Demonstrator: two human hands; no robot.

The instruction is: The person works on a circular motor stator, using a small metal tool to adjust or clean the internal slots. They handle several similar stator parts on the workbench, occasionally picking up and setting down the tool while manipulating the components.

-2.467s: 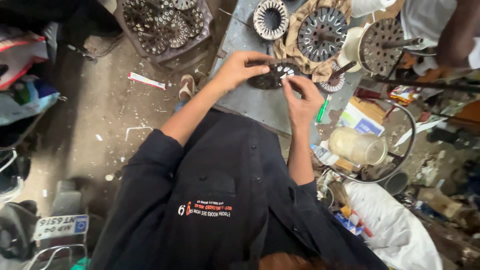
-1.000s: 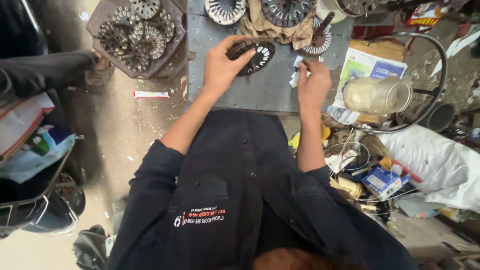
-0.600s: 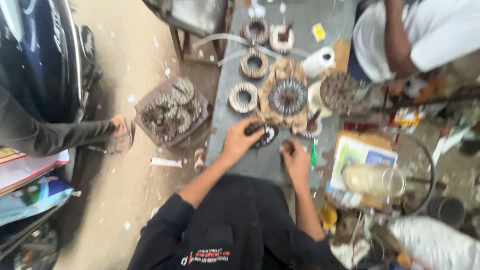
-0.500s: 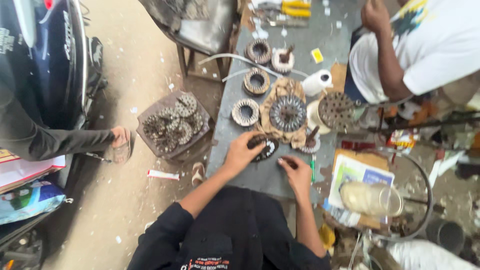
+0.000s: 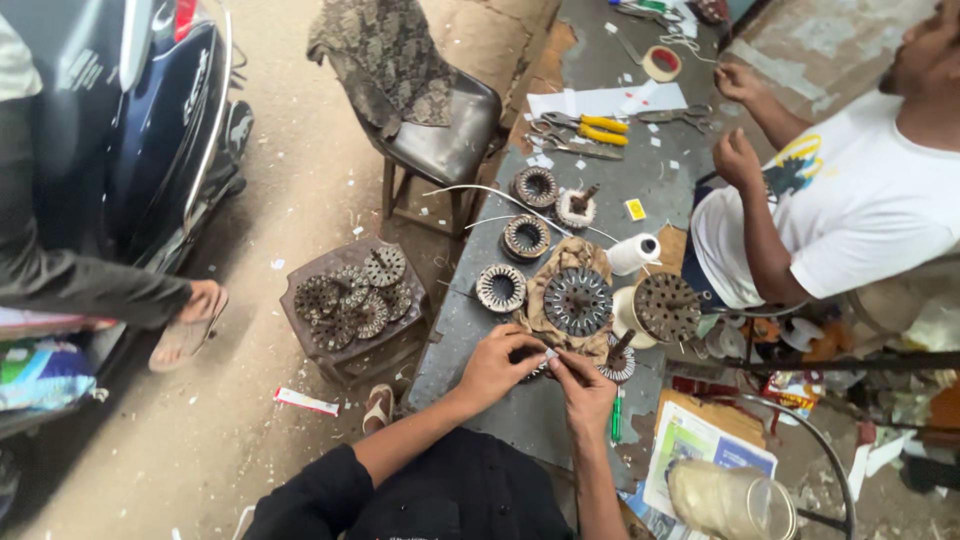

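Observation:
My left hand [image 5: 497, 362] rests on a small dark round stator [image 5: 533, 368] lying on the grey worktable [image 5: 520, 415] and steadies it. My right hand [image 5: 585, 384] is beside it, its fingertips pinching a small white paper slip [image 5: 550, 353] at the stator's edge. Both black-sleeved forearms reach up from the bottom of the view. Just beyond my hands a larger stator [image 5: 577, 299] lies on a brown cloth.
Several more stators [image 5: 527, 236], a white thread spool [image 5: 634, 253] and a toothed disc [image 5: 666, 306] crowd the table. A co-worker in a white shirt [image 5: 850, 215] sits at the right. A stool stacked with stators [image 5: 350, 298], a chair [image 5: 432, 140] and a scooter [image 5: 160, 130] stand left.
The view has pulled back and tilted up, bringing the co-worker, chair and scooter into sight. My hands stayed on the small stator, the right one closing in with the white slip.

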